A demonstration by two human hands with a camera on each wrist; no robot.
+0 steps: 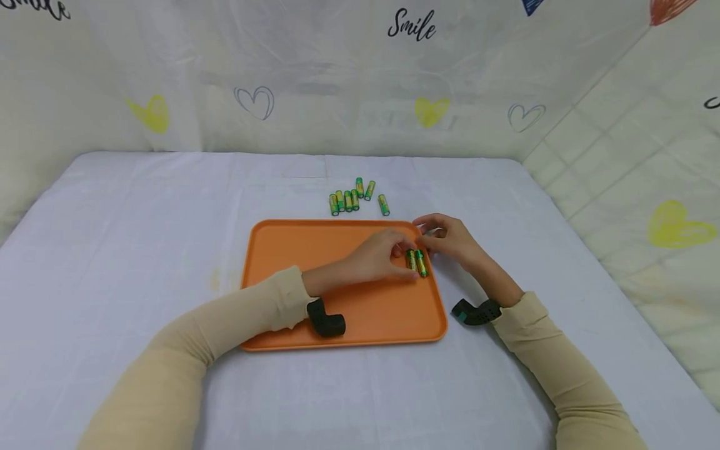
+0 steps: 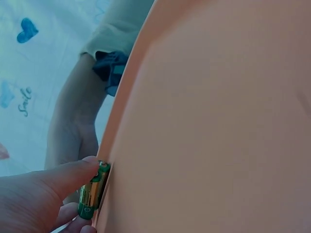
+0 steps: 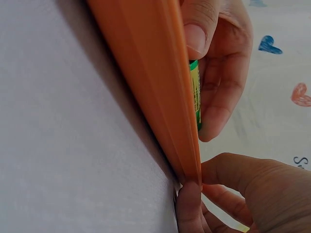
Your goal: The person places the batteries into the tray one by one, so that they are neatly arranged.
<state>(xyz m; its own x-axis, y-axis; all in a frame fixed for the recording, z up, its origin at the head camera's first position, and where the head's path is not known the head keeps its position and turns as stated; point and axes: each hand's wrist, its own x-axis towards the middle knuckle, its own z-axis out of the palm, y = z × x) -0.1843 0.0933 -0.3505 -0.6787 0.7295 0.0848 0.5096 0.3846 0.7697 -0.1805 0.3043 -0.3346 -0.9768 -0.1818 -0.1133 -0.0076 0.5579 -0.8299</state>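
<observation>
An orange tray point(image 1: 304, 250) lies on the white-covered table. Inside its right edge, two green-and-gold batteries stand side by side: a left battery point(image 1: 411, 260) and a right battery point(image 1: 421, 263). My left hand point(image 1: 378, 257) reaches across the tray and pinches the left battery lengthwise, thumb at its near end and fingers at its far end. The left wrist view shows this battery point(image 2: 88, 196) between thumb and fingers, with the other right behind it. At the tray's far right corner, my right hand point(image 1: 452, 239) grips the rim point(image 3: 187, 145), fingers on both sides of it.
Just beyond the tray's far edge lie several more green-and-gold batteries point(image 1: 347, 200), most grouped together, with a single battery point(image 1: 384, 205) a little to the right. Behind the table hangs a white printed cloth point(image 1: 337, 94). A dark device sits on each wrist.
</observation>
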